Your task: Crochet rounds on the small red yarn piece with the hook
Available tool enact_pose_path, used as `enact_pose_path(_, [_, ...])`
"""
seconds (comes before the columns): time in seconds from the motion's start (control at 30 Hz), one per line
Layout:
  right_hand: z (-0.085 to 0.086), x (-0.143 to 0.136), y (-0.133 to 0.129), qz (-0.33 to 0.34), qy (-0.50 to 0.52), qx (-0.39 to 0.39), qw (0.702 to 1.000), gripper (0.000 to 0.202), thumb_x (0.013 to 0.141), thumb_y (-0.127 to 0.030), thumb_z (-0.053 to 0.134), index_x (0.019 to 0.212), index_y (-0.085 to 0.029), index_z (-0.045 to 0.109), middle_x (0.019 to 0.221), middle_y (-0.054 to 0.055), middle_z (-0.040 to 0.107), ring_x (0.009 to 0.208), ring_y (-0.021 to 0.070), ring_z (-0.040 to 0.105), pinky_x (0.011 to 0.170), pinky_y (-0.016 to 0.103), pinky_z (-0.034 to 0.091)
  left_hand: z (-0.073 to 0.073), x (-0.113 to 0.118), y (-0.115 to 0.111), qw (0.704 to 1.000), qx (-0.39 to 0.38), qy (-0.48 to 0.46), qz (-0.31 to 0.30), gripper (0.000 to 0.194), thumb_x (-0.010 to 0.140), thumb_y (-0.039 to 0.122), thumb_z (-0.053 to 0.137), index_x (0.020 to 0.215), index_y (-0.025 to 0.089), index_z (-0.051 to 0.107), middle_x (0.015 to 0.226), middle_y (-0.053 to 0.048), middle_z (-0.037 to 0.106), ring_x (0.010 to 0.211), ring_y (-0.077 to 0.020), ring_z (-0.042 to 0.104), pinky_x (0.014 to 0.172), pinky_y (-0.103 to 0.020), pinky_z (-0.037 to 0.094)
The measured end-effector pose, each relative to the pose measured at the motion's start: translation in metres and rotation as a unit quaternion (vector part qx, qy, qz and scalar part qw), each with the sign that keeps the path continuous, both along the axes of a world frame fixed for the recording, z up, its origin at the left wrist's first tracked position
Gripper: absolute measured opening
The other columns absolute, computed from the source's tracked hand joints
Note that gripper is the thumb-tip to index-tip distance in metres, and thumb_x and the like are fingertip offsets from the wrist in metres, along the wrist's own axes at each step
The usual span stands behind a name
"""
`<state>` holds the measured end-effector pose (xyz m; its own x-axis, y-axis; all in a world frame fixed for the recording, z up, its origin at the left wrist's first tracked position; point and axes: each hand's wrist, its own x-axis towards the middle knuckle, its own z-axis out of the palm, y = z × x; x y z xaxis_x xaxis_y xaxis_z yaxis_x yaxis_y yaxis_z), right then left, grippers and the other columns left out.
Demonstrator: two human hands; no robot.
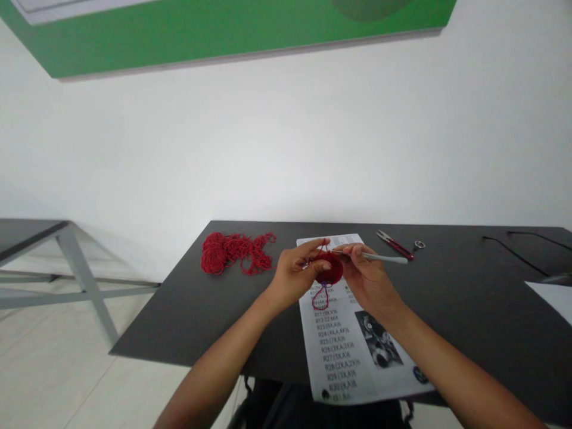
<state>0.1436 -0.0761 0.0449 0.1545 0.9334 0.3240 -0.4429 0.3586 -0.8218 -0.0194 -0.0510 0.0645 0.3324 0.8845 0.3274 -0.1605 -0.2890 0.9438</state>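
A small round piece of dark red crochet (332,269) is pinched in my left hand (295,271), with red yarn running up around the raised index finger. My right hand (367,275) grips a crochet hook (386,258) with a pale handle, its tip at the top edge of the crochet piece. Below the piece hangs a loop of red yarn (320,299), with a small purple-blue bit at its top. Under both hands lies a printed sheet (339,357) with rows of text and a dark photo.
A ball of red yarn (214,253) with loose strands sits at the table's back left. Red-handled snips (395,243) and a small metal ring (419,245) lie behind my right hand. Glasses (518,256) and white paper (552,298) are at the right of the black table (187,316).
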Motion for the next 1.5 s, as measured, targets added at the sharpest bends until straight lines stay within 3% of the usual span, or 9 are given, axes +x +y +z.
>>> enact_pose_path(0.13, [-0.005, 0.0, 0.001, -0.052, -0.078, 0.006, 0.996, 0.029, 0.084, -0.053, 0.077, 0.092, -0.026, 0.075, 0.092, 0.003, 0.08, 0.086, 0.0215, 0.076, 0.08, 0.037, 0.062, -0.004, 0.002, -0.001, 0.999, 0.021, 0.034, 0.033, 0.049, 0.077, 0.027, 0.081, 0.124, 0.019, 0.071, 0.09, -0.007, 0.081, 0.081, -0.022, 0.075, 0.072, -0.03, 0.059])
enact_pose_path(0.37, [0.006, 0.003, -0.007, -0.134, -0.155, 0.009, 0.979, 0.029, 0.085, -0.051, 0.076, 0.09, -0.023, 0.073, 0.087, 0.005, 0.081, 0.079, 0.0227, 0.077, 0.073, 0.036, 0.062, -0.001, 0.008, -0.003, 0.997, -0.07, -0.04, -0.019, 0.053, 0.07, 0.033, 0.088, 0.117, 0.015, 0.072, 0.085, -0.008, 0.08, 0.069, -0.0198, 0.074, 0.065, -0.029, 0.059])
enact_pose_path(0.53, [0.012, 0.006, -0.01, -0.157, -0.195, 0.02, 0.968, 0.027, 0.09, -0.05, 0.071, 0.088, -0.023, 0.073, 0.086, 0.004, 0.081, 0.08, 0.022, 0.076, 0.074, 0.035, 0.06, -0.002, 0.009, -0.001, 0.991, -0.108, -0.074, -0.037, 0.055, 0.065, 0.034, 0.092, 0.112, 0.014, 0.074, 0.078, -0.006, 0.079, 0.063, -0.016, 0.071, 0.06, -0.024, 0.055])
enact_pose_path(0.9, [0.019, 0.014, -0.014, -0.179, -0.298, 0.093, 0.933, 0.029, 0.096, -0.05, 0.062, 0.086, -0.024, 0.071, 0.085, 0.005, 0.077, 0.081, 0.023, 0.073, 0.072, 0.035, 0.058, 0.002, 0.007, -0.003, 0.992, -0.106, -0.062, -0.028, 0.053, 0.062, 0.034, 0.093, 0.109, 0.015, 0.076, 0.079, -0.006, 0.079, 0.064, -0.0166, 0.07, 0.061, -0.025, 0.055])
enact_pose_path(1.2, [0.021, 0.012, -0.016, -0.186, -0.316, 0.132, 0.921, 0.021, 0.098, -0.042, 0.061, 0.087, -0.025, 0.069, 0.085, 0.003, 0.075, 0.082, 0.0223, 0.072, 0.075, 0.035, 0.058, 0.001, 0.004, -0.002, 0.999, -0.049, -0.017, -0.01, 0.047, 0.07, 0.033, 0.088, 0.112, 0.016, 0.075, 0.083, -0.007, 0.08, 0.069, -0.0183, 0.073, 0.065, -0.027, 0.057])
enact_pose_path(1.33, [0.019, 0.013, -0.017, -0.185, -0.345, 0.162, 0.906, 0.016, 0.099, -0.035, 0.059, 0.09, -0.025, 0.067, 0.088, 0.004, 0.074, 0.085, 0.0218, 0.072, 0.078, 0.036, 0.058, -0.001, 0.003, -0.002, 0.999, 0.018, 0.035, 0.015, 0.044, 0.076, 0.031, 0.083, 0.116, 0.016, 0.074, 0.087, -0.009, 0.081, 0.076, -0.0216, 0.076, 0.07, -0.03, 0.059])
enact_pose_path(1.43, [0.014, 0.015, -0.016, -0.186, -0.385, 0.207, 0.88, 0.009, 0.1, -0.03, 0.059, 0.095, -0.026, 0.066, 0.094, 0.004, 0.074, 0.09, 0.0218, 0.071, 0.081, 0.037, 0.059, -0.003, 0.002, -0.002, 0.99, 0.098, 0.087, 0.047, 0.039, 0.081, 0.028, 0.078, 0.119, 0.018, 0.073, 0.091, -0.009, 0.082, 0.081, -0.0227, 0.077, 0.075, -0.031, 0.061])
enact_pose_path(1.5, [0.01, 0.016, -0.014, -0.19, -0.433, 0.241, 0.848, 0.006, 0.1, -0.025, 0.059, 0.1, -0.026, 0.065, 0.098, 0.005, 0.074, 0.094, 0.0222, 0.071, 0.085, 0.039, 0.058, -0.004, 0.001, 0.0, 0.979, 0.153, 0.117, 0.072, 0.036, 0.084, 0.026, 0.075, 0.12, 0.018, 0.073, 0.095, -0.009, 0.082, 0.084, -0.022, 0.078, 0.079, -0.032, 0.061])
